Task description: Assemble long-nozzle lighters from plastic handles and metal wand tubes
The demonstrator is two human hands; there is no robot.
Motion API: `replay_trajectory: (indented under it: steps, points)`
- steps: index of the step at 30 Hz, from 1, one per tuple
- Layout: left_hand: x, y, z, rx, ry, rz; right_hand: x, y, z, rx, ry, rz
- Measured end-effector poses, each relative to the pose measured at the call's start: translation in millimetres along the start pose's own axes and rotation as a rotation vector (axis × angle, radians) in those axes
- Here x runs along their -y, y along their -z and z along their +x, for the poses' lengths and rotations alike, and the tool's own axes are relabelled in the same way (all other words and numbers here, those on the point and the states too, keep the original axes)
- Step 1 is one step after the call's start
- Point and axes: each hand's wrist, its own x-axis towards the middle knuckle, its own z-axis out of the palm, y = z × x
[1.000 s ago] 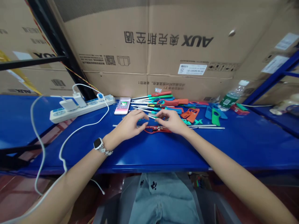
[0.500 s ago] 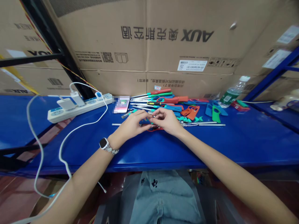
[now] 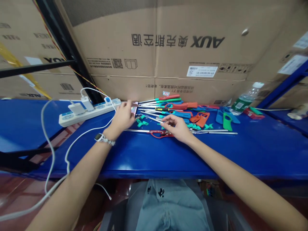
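My left hand (image 3: pixel 123 118) is over the phone (image 3: pixel 134 110) beside the power strip, partly covering it; its fingers are bent and whether they hold anything is unclear. My right hand (image 3: pixel 176 127) is closed, thumb and forefinger together, above a red lighter part (image 3: pixel 156 134); anything in its pinch is too small to name. A thin metal rod (image 3: pixel 138 131) extends left from the red part. Behind my hands lie long lighters with red, green and blue handles (image 3: pixel 181 105), a yellow-black screwdriver (image 3: pixel 162 109) and small green pieces (image 3: pixel 141 122).
A white power strip (image 3: pixel 90 113) with chargers and cables stands at the left. Orange pieces (image 3: pixel 201 118), a green piece (image 3: pixel 226 121) and a plastic bottle (image 3: pixel 246 98) are at the right. A large cardboard box (image 3: pixel 173 57) rises behind the blue table (image 3: pixel 180 160).
My left hand has moved away from my right hand, left and back to the phone. The red part is now more exposed. The whole view has shifted slightly.
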Motion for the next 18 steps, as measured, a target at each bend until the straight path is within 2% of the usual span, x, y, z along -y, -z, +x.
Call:
replay_trajectory:
  steps: [3,6,11,18]
  points:
    - [28.4,4.9,8.5,0.105,0.07,0.177,-0.6,-0.6,1.1,0.011,0.001,-0.017]
    - [42.6,1.3,5.7,0.141,0.076,0.272,-0.2,-2.0,1.0,0.019,0.017,-0.024]
    - [47.8,-7.2,-1.0,0.142,0.064,0.298,-0.5,-2.6,0.2,0.028,0.014,-0.025]
    - [45.4,-9.0,4.2,0.186,0.062,0.335,0.6,-2.8,-0.5,0.038,0.024,-0.025]
